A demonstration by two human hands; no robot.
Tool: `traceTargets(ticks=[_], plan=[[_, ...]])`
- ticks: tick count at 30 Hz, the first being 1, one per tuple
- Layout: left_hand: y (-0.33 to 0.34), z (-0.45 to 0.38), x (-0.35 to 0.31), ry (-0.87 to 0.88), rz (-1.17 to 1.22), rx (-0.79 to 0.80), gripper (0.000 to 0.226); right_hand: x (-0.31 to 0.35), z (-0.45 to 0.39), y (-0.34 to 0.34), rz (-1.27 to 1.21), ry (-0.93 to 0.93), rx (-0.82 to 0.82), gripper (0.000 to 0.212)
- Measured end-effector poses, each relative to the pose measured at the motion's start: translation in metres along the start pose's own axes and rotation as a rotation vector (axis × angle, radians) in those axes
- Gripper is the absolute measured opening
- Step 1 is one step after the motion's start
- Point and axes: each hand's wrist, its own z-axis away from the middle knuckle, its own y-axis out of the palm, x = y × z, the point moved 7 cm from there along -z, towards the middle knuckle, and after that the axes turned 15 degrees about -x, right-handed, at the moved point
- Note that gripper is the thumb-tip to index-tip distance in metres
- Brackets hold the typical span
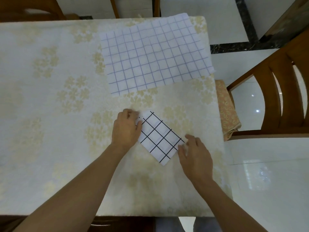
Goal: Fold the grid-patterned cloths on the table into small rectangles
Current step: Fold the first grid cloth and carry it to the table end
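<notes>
A white cloth with black grid lines (pixel 158 139) lies folded into a small rectangle, turned diagonally, near the table's front right. My left hand (pixel 126 129) rests palm down on its upper left end, fingers curled over the edge. At the cloth's lower right edge, my right hand (pixel 194 154) touches it with its fingertips, fingers slightly apart. A larger white cloth with blue-purple grid lines (pixel 153 54) lies spread flat at the far right of the table, one corner overhanging the right edge.
The table (pixel 50 97) wears a cream cover with pale gold flowers. A wooden chair with a patterned cushion (pixel 274 101) stands right of the table. More chairs (pixel 33 9) stand beyond the far edge. Glossy white floor tiles lie to the right.
</notes>
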Motion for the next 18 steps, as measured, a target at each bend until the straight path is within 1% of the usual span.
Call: traceTargets(ticks=[1,2,4,7,10,14,18], plan=[[0.0,0.001,0.003,-0.048,-0.014,0.016,0.033,-0.006,0.003,-0.002,-0.015,0.08,0.03,0.022],[0.0,0.003,0.005,-0.082,-0.026,0.04,0.032,-0.011,0.007,0.0,-0.027,0.161,0.068,0.015],[0.001,0.005,0.005,-0.102,-0.044,0.08,0.031,-0.018,0.016,0.003,-0.059,0.324,0.119,0.018],[0.003,0.002,0.0,-0.093,-0.071,0.117,0.03,-0.021,0.026,0.011,-0.135,0.525,0.13,0.02],[0.006,0.0,-0.001,-0.121,-0.067,0.159,0.031,-0.014,0.031,0.021,-0.184,0.65,0.147,0.024],[0.006,0.0,-0.003,-0.174,-0.066,0.172,0.033,-0.002,0.038,0.03,-0.263,0.856,0.117,0.021],[0.006,-0.004,-0.002,-0.232,-0.046,0.168,0.033,0.007,0.044,0.042,-0.348,0.972,0.099,0.028]])
